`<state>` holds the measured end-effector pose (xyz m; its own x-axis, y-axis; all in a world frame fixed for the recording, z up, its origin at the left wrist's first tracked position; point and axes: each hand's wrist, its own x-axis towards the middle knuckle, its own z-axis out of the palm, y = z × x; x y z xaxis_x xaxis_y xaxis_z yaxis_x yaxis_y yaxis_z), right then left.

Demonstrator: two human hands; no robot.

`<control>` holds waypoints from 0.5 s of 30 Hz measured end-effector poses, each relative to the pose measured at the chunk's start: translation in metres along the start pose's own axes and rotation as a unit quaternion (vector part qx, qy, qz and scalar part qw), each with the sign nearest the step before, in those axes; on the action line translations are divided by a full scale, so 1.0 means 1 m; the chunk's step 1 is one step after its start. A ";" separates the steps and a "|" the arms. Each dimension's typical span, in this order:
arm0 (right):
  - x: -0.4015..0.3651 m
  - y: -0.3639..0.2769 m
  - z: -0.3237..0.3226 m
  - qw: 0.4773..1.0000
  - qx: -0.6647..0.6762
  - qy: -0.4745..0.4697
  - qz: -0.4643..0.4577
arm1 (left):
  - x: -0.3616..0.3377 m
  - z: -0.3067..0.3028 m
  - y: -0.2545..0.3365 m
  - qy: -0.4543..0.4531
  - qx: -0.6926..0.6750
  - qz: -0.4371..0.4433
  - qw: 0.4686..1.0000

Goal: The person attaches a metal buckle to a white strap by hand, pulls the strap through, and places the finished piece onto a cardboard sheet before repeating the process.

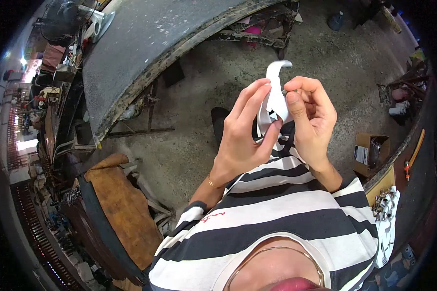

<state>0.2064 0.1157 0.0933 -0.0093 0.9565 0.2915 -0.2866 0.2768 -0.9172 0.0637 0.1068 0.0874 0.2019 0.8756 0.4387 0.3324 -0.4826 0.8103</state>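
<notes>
A white, strap-like piece [275, 94] with a curled upper end is held up in front of my striped shirt. My left hand [243, 128] grips it from the left, thumb underneath and fingers along its side. On the other side, my right hand [313, 116] has thumb and index finger pinched together at the piece's edge. Something small and dark shows at those fingertips, too small to name. A loop in the lower part of the white piece is partly hidden by my left thumb.
A dark worktable [179, 41] curves across the upper left, with a fan [65, 19] beyond it. Brown hide-like material [124, 208] lies at lower left. To the right are a cardboard box [374, 151], metal pieces [386, 203] and a yellow-handled tool [416, 148].
</notes>
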 end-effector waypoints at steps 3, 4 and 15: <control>0.001 -0.004 -0.002 1.000 -0.021 0.014 -0.017 | 0.004 0.001 0.005 0.020 0.028 0.031 0.999; 0.000 -0.008 -0.003 1.000 -0.020 0.005 0.003 | 0.005 0.001 0.004 0.030 0.010 0.022 0.999; -0.006 -0.011 -0.005 0.998 0.025 -0.038 0.036 | 0.005 0.001 -0.007 0.087 0.048 0.039 0.994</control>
<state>0.2141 0.1073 0.1001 -0.1042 0.9635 0.2468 -0.3306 0.2005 -0.9222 0.0636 0.1143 0.0832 0.0711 0.8215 0.5657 0.4098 -0.5411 0.7343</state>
